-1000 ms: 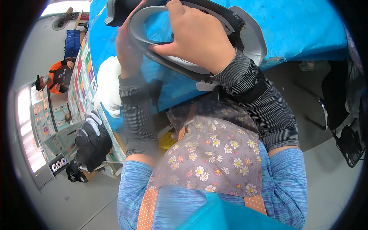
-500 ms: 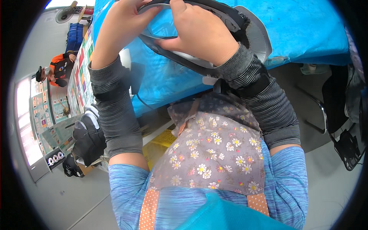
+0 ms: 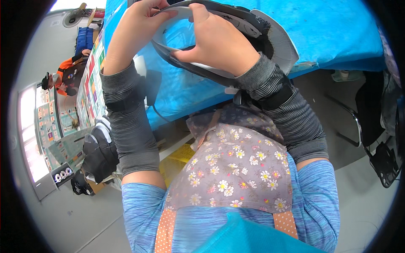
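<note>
Over the blue-covered table, a black and grey shoe upper point(image 3: 253, 29) is held with its pale inner lining and rough cut edges showing. Its oval opening faces me, and blue shows through it. My left hand point(image 3: 133, 33) pinches the rim at the left end of the opening, thumb and fingers closed on the edge. My right hand point(image 3: 219, 42) reaches over the upper from the right. Its thumb presses the near rim, and its index finger is hooked at the far rim. The upper's far edge is cut off by the top of the view.
Blue sheeting covers the table point(image 3: 333, 33). A stack of black shoe uppers point(image 3: 99, 147) lies to the left, beside a patterned sheet. A co-worker point(image 3: 65, 78) in orange and black sits beyond it. A metal-framed chair point(image 3: 356, 122) stands on the right. A yellow crate point(image 3: 179, 156) is below.
My hands and the shoe upper have shifted slightly downward in view. The right index finger is more bent at the far rim. Both hands keep their hold.
</note>
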Tool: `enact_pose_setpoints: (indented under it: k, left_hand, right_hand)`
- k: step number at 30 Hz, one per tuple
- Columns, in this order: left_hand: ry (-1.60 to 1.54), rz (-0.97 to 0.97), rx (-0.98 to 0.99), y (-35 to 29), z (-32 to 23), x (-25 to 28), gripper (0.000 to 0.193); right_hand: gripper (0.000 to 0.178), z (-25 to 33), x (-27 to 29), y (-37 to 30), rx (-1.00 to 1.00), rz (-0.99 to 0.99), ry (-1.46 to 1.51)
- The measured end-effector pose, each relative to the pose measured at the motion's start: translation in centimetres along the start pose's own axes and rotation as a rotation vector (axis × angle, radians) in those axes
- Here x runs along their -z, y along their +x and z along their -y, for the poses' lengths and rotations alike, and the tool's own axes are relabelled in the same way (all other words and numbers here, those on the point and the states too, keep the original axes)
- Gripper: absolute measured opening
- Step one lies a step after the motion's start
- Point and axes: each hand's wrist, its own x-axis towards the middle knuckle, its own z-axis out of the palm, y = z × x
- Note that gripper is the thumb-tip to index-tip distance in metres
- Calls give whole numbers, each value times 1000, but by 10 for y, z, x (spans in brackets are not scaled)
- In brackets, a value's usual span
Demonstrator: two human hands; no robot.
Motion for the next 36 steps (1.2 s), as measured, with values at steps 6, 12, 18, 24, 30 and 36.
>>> enact_pose_setpoints:
  k: [6, 12, 18, 24, 30, 36]
  left_hand:
    - [53, 45, 47, 2, 10, 1, 12]
    - [98, 22, -99, -4, -7, -1, 15]
    - [158, 12, -132, -3, -6, -2, 15]
    - [246, -117, -290, 4, 3, -5, 15]
    - [-99, 157, -49, 2, 13, 5, 38]
    - [-829, -5, -325, -8, 52, -44, 81]
  right_hand:
    - [82, 1, -6, -4, -20, -3, 67]
    - [76, 4, -6, -3, -21, 47, 55]
    - [44, 27, 34, 8, -157, 175, 272]
    - [52, 23, 25, -1, -159, 254, -176]
    - [12, 6, 6, -10, 55, 38, 164]
    - [14, -5, -1, -13, 151, -21, 227]
